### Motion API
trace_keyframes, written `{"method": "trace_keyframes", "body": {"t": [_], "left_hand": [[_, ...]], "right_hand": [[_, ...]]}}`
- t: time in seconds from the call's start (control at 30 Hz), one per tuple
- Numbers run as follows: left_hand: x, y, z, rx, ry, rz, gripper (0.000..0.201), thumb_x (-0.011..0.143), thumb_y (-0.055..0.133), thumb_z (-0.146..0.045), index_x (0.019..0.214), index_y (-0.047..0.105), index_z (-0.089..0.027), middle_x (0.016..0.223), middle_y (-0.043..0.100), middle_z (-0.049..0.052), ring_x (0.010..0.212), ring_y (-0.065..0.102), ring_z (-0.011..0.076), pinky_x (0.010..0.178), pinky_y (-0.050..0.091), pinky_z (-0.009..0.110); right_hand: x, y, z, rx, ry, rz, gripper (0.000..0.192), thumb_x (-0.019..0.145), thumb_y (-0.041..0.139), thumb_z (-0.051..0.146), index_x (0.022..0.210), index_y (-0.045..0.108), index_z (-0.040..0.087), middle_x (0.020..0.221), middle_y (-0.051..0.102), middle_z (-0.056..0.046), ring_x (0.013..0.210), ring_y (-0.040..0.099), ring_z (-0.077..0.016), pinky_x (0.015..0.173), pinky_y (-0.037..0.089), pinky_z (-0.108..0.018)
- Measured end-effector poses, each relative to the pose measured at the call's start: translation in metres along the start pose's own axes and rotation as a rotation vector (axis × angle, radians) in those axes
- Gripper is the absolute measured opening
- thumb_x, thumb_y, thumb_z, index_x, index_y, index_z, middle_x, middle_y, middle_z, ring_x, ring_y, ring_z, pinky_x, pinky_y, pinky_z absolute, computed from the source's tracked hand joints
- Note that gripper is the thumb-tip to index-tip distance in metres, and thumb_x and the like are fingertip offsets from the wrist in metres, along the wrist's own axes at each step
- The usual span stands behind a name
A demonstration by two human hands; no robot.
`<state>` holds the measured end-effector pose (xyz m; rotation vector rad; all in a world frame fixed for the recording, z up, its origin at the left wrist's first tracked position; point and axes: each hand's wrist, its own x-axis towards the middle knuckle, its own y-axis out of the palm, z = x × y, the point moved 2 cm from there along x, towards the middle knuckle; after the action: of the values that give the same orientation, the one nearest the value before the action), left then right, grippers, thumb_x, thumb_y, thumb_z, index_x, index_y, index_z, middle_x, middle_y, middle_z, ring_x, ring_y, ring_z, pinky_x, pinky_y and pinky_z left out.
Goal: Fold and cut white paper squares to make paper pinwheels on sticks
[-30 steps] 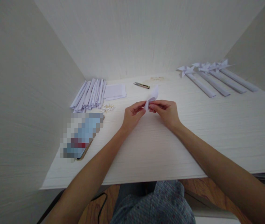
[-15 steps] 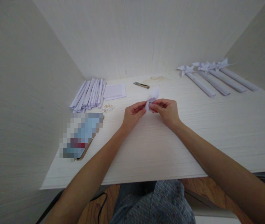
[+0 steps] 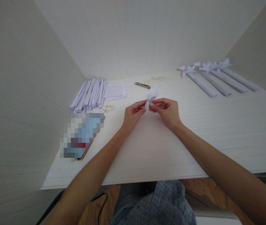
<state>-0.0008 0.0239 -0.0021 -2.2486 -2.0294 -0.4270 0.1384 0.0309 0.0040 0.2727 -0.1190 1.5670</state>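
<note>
The left hand [image 3: 133,115] pinches a curled white paper [image 3: 153,93] between thumb and fingers, and the right hand [image 3: 167,111] grips it from the other side. The paper is over the middle of the counter [image 3: 156,156], its free tip pointing away from the person. Snips [image 3: 143,85] lie beyond it; rolled papers [image 3: 92,95] lie left, paper pinwheels [image 3: 228,80] right.

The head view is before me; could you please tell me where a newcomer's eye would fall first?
Probably first on the left hand and right hand, mid-picture, pinching a curled white paper between them. Next might come four paper rolls with star-like folded heads, at the back right of the table. The pixelated phone, at the left, also draws attention with its blue and red.
</note>
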Motion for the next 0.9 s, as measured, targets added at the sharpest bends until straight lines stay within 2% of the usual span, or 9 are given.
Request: {"method": "trace_keyframes", "body": {"t": [0.17,0.33,0.53,0.67,0.9], "left_hand": [[-0.0009,0.0019,-0.0025,0.013,0.005,0.028,0.029,0.065,0.062,-0.016,0.092,0.068,-0.022,0.104,0.067,0.004,0.1,0.059,0.02,0.088,0.044,0.036],[-0.0018,0.0025,-0.0027,0.052,-0.005,0.047,0.031,0.065,0.062,-0.015,0.094,0.068,-0.022,0.108,0.065,0.004,0.105,0.056,0.0201,0.091,0.042,0.035],[-0.0029,0.0018,-0.0017,0.118,0.013,0.061,0.033,0.066,0.061,-0.015,0.097,0.067,-0.024,0.109,0.065,0.003,0.104,0.056,0.0195,0.091,0.042,0.034],[-0.0034,0.0022,-0.0027,0.159,0.025,0.068,0.033,0.066,0.06,-0.015,0.097,0.067,-0.024,0.108,0.065,0.003,0.102,0.058,0.0187,0.09,0.042,0.032],[-0.0035,0.0032,-0.0048,0.231,0.057,0.094,0.032,0.068,0.059,-0.016,0.099,0.066,-0.022,0.113,0.063,0.004,0.106,0.055,0.0186,0.091,0.041,0.032]], "right_hand": [[-0.0028,-0.001,-0.003,-0.19,-0.069,-0.059,0.021,0.062,0.069,0.037,0.067,0.065,0.017,0.061,0.065,-0.003,0.055,0.062,-0.0149,0.056,0.051,-0.03],[-0.0047,-0.0006,-0.0016,-0.504,-0.187,-0.05,0.011,0.074,0.056,0.025,0.069,0.064,0.019,0.063,0.064,-0.002,0.053,0.058,-0.0136,0.06,0.046,-0.03],[-0.0051,0.003,0.0025,-0.764,-0.231,-0.026,0.021,0.079,0.044,0.02,0.061,0.055,0.019,0.059,0.057,-0.002,0.057,0.052,-0.0153,0.061,0.038,-0.03],[-0.0056,0.0033,0.0021,-0.835,-0.261,-0.04,0.02,0.08,0.043,0.019,0.061,0.05,0.019,0.06,0.056,-0.003,0.058,0.05,-0.016,0.059,0.035,-0.03],[-0.0077,0.0012,0.003,-0.811,-0.313,-0.081,0.016,0.076,0.047,0.018,0.061,0.049,0.019,0.06,0.056,-0.001,0.055,0.046,-0.0128,0.055,0.034,-0.026]]}}
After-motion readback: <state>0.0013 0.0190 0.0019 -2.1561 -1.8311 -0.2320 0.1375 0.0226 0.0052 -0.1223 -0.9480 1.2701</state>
